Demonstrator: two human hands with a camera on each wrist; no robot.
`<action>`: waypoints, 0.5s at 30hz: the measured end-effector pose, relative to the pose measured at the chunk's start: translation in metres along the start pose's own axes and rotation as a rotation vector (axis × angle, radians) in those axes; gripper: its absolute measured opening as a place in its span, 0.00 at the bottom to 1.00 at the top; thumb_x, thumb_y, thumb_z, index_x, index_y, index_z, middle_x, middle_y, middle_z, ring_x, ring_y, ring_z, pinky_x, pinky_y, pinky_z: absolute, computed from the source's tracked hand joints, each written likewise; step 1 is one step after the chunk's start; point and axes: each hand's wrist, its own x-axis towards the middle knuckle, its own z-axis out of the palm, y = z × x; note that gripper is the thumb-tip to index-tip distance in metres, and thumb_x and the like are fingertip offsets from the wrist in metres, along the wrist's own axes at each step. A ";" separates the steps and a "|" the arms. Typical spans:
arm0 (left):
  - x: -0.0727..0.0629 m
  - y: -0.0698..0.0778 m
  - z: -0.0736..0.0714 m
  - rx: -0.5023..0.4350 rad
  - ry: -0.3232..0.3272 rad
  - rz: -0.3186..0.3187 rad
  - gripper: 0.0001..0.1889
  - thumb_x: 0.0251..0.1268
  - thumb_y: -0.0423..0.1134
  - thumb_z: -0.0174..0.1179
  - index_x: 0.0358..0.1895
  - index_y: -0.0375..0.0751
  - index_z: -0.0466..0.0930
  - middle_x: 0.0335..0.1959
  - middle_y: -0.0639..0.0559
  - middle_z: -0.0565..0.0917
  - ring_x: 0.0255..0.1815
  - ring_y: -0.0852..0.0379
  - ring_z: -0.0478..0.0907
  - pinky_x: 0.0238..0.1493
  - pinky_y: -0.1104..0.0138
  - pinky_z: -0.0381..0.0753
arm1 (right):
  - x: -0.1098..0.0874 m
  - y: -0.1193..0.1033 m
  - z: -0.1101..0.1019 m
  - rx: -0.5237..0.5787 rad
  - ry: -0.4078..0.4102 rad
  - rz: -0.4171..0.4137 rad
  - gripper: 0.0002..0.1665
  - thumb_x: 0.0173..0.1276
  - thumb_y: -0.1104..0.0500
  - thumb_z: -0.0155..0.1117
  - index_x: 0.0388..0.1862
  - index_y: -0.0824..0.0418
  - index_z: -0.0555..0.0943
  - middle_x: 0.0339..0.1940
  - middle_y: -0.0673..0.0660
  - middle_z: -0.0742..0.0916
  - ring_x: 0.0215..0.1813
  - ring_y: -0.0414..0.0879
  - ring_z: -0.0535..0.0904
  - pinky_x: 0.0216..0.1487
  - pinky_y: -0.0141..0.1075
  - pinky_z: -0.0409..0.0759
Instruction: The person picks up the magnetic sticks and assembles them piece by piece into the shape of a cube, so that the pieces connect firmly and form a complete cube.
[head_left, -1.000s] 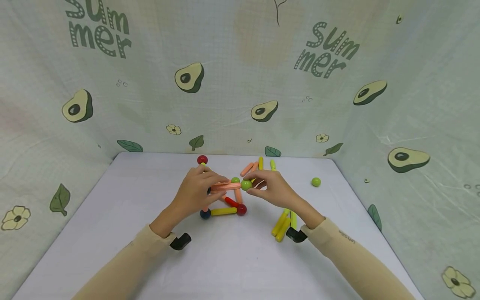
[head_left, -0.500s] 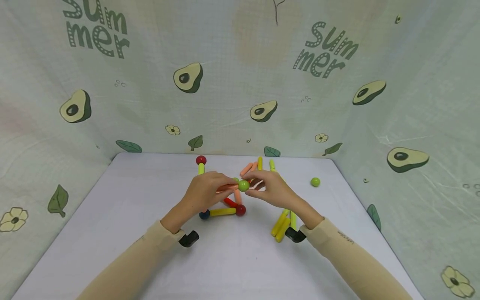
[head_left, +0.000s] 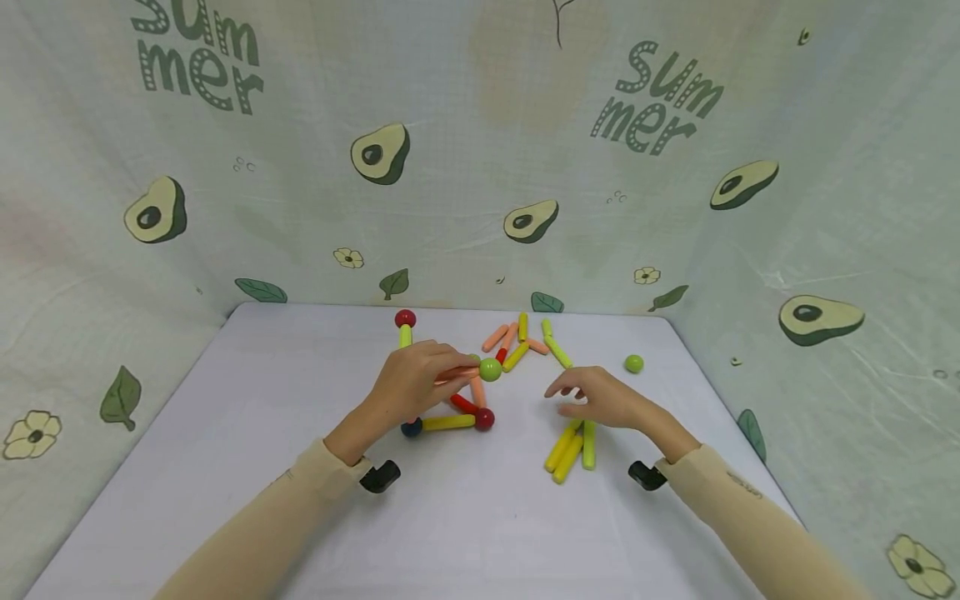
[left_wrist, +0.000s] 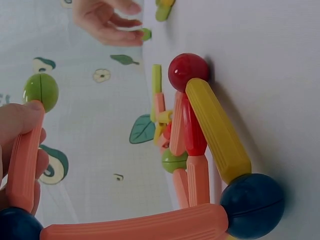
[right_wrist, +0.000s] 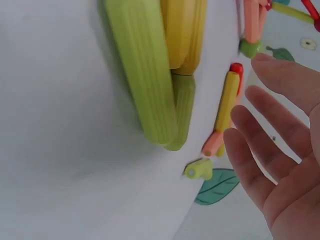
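Observation:
My left hand [head_left: 420, 377] pinches a salmon stick [left_wrist: 25, 167] raised above the table. A green ball [head_left: 490, 369] sits at the stick's far tip and a dark blue ball [left_wrist: 19, 226] at its other end. From that ball, another salmon stick [left_wrist: 135, 225] leads down to a lower dark blue ball [left_wrist: 252, 205]. This joins a yellow stick [head_left: 448, 422] and a dark red ball [head_left: 483, 418] on the table. My right hand [head_left: 600, 396] holds nothing, its fingers loosely bent, close above yellow sticks [head_left: 567, 457] and a lime stick [head_left: 588, 446].
A loose green ball [head_left: 633, 363] lies at the right. Several loose sticks are scattered at the back, among them a lime stick [head_left: 557, 352] and a salmon stick [head_left: 495, 337]. A red ball [head_left: 405, 318] tops a lime stick at the back left. Printed cloth [head_left: 450, 250] hangs behind.
My right hand has let go of the green ball and moved right and toward me. The left hand first shifted slightly right with the salmon stick, then stayed put; the green ball stays at its tip.

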 end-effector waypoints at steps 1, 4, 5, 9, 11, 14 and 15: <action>0.000 0.000 0.000 -0.001 0.002 0.001 0.19 0.61 0.46 0.80 0.55 0.54 0.92 0.41 0.58 0.92 0.40 0.59 0.86 0.37 0.71 0.82 | -0.004 0.003 0.001 -0.007 -0.023 -0.007 0.16 0.72 0.66 0.72 0.58 0.61 0.87 0.56 0.56 0.90 0.56 0.57 0.84 0.58 0.54 0.85; 0.001 0.001 -0.002 -0.007 0.009 0.005 0.19 0.61 0.46 0.80 0.55 0.53 0.93 0.41 0.58 0.92 0.40 0.58 0.86 0.38 0.71 0.83 | -0.013 0.006 0.004 -0.041 -0.076 -0.033 0.15 0.72 0.66 0.72 0.57 0.59 0.89 0.54 0.52 0.90 0.54 0.53 0.84 0.57 0.53 0.85; 0.001 0.002 -0.003 -0.009 0.011 0.006 0.18 0.61 0.46 0.80 0.55 0.53 0.93 0.41 0.58 0.92 0.40 0.58 0.87 0.38 0.71 0.84 | -0.015 0.007 0.005 -0.056 -0.089 -0.041 0.15 0.72 0.66 0.72 0.56 0.59 0.89 0.52 0.52 0.91 0.53 0.52 0.85 0.57 0.52 0.85; 0.001 0.003 -0.004 -0.014 0.003 -0.006 0.18 0.62 0.46 0.80 0.54 0.53 0.93 0.42 0.57 0.92 0.42 0.58 0.87 0.39 0.70 0.84 | -0.019 0.007 0.007 -0.107 -0.111 -0.058 0.14 0.71 0.68 0.73 0.54 0.59 0.90 0.49 0.52 0.91 0.49 0.50 0.85 0.57 0.50 0.85; 0.000 0.003 -0.004 -0.018 -0.001 -0.013 0.18 0.61 0.46 0.80 0.54 0.52 0.93 0.42 0.57 0.93 0.42 0.58 0.87 0.39 0.70 0.84 | -0.019 0.006 0.010 -0.134 -0.107 -0.064 0.15 0.70 0.70 0.73 0.53 0.59 0.91 0.49 0.51 0.91 0.49 0.49 0.85 0.57 0.49 0.85; 0.000 0.004 -0.004 -0.020 -0.003 -0.016 0.18 0.61 0.46 0.80 0.55 0.52 0.93 0.42 0.57 0.92 0.42 0.58 0.87 0.40 0.70 0.85 | -0.019 0.007 0.015 -0.190 -0.093 -0.084 0.14 0.68 0.69 0.74 0.51 0.58 0.91 0.47 0.48 0.91 0.49 0.46 0.84 0.57 0.45 0.84; 0.000 0.004 -0.003 -0.021 -0.004 -0.017 0.18 0.61 0.46 0.80 0.55 0.52 0.93 0.42 0.57 0.92 0.42 0.58 0.87 0.40 0.70 0.85 | -0.018 0.008 0.017 -0.209 -0.089 -0.094 0.14 0.68 0.69 0.75 0.50 0.57 0.92 0.46 0.47 0.91 0.49 0.44 0.83 0.56 0.43 0.84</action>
